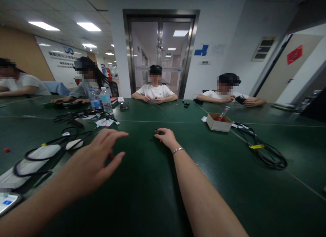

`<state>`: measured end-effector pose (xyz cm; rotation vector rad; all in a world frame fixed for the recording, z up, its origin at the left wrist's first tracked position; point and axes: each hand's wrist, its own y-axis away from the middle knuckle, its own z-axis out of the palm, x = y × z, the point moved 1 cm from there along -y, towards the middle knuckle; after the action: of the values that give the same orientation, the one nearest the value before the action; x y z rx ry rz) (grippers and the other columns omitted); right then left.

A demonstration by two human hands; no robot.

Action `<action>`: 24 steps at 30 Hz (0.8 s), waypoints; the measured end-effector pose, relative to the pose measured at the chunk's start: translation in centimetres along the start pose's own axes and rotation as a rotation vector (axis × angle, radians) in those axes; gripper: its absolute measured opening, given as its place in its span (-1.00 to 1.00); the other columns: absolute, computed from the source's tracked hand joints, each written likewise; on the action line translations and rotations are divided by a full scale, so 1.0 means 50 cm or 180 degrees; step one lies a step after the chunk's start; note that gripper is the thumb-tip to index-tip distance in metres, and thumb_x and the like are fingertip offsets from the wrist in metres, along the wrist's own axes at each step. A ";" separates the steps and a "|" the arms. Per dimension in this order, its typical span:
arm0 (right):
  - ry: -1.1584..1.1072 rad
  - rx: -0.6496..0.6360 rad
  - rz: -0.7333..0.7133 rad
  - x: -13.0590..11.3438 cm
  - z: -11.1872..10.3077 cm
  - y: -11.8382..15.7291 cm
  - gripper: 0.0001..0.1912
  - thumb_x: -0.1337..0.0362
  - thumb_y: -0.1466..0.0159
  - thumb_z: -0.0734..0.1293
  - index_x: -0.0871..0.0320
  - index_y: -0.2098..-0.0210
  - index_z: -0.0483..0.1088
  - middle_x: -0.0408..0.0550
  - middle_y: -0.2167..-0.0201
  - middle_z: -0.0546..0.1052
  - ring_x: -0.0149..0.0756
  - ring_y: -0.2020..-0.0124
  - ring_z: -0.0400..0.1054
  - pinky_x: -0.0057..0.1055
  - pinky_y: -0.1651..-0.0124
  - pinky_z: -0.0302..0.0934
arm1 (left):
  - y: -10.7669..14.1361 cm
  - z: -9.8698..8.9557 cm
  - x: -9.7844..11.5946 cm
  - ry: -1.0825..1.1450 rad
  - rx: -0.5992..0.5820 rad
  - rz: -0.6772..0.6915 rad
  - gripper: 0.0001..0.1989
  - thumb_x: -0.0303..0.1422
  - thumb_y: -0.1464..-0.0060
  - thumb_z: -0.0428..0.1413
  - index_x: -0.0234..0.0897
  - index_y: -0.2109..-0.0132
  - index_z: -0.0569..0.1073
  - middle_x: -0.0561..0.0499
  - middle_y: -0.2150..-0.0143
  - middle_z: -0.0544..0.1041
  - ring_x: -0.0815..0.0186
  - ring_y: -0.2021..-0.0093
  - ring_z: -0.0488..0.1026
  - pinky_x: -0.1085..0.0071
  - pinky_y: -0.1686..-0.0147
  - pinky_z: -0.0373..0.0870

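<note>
My right hand [166, 136], with a bracelet on the wrist, pinches a small dark object [157, 131] between thumb and fingers, low over the green table [142, 182]. What the object is cannot be made out. To the left, my left hand [102, 155] is raised above the table with thumb and fingers apart and nothing between them. It is nearest to the black cables and a white rounded item [74, 144] on the left.
Two water bottles [106, 100] stand at the back left near a dark phone [124, 106]. An open box [219, 123] and a coiled black cable [265, 152] lie to the right. Several people sit around the table. A phone [9, 202] is at the lower left.
</note>
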<state>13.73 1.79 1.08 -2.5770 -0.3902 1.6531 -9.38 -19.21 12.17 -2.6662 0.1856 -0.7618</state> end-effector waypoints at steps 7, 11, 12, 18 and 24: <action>-0.0077 0.0226 -0.0186 -0.002 0.001 -0.006 -0.77 0.39 -0.14 0.41 0.17 0.18 0.48 -0.09 0.28 0.50 -0.58 0.70 0.26 -0.66 0.71 0.13 | -0.275 0.252 0.035 0.0104 -0.1228 -0.0228 -0.18 -0.14 0.24 0.25 -0.17 -0.20 0.22 -0.27 -0.12 0.26 -0.07 -0.04 0.38 0.11 -0.02 0.28; -0.0167 0.0222 -0.0109 -0.001 0.000 -0.010 -0.81 0.42 -0.18 0.35 0.20 0.19 0.46 -0.09 0.35 0.47 -0.53 0.69 0.31 -0.66 0.75 0.09 | -0.325 0.353 0.011 0.1209 -0.0536 -0.0561 -0.41 -0.16 -0.01 0.11 -0.23 -0.18 0.23 -0.25 -0.06 0.31 0.10 -0.04 0.37 0.24 -0.02 0.29; -0.0101 0.0223 -0.0135 -0.002 -0.001 -0.009 -0.83 0.42 -0.18 0.34 0.20 0.21 0.46 -0.11 0.38 0.46 -0.52 0.68 0.31 -0.67 0.74 0.09 | -0.322 0.372 0.005 0.1405 -0.0260 -0.0492 -0.52 -0.22 -0.08 0.05 -0.23 -0.14 0.27 -0.23 -0.04 0.33 0.16 -0.03 0.37 0.27 -0.03 0.28; 0.0006 0.0319 -0.0059 0.001 -0.003 -0.008 -0.84 0.43 -0.10 0.40 0.20 0.29 0.45 -0.24 0.57 0.36 -0.51 0.67 0.27 -0.67 0.69 0.11 | -0.294 0.421 -0.033 0.1809 0.0044 -0.0018 -0.81 -0.42 -0.11 0.02 -0.25 0.12 0.42 -0.09 0.12 0.47 0.27 0.10 0.42 0.30 0.01 0.33; -0.0235 0.0171 0.0058 0.005 -0.006 -0.009 -0.88 0.49 -0.09 0.39 0.24 0.37 0.39 -0.26 0.64 0.36 -0.52 0.70 0.23 -0.63 0.65 0.14 | -0.299 0.419 -0.041 0.2001 -0.0140 -0.0056 -0.84 -0.33 -0.10 0.05 -0.27 0.19 0.43 -0.06 0.20 0.50 0.30 0.21 0.45 0.36 0.15 0.39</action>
<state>14.03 2.34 1.07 -2.4947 -0.3226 1.7437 0.44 1.50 0.26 -2.3798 0.3369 -1.5943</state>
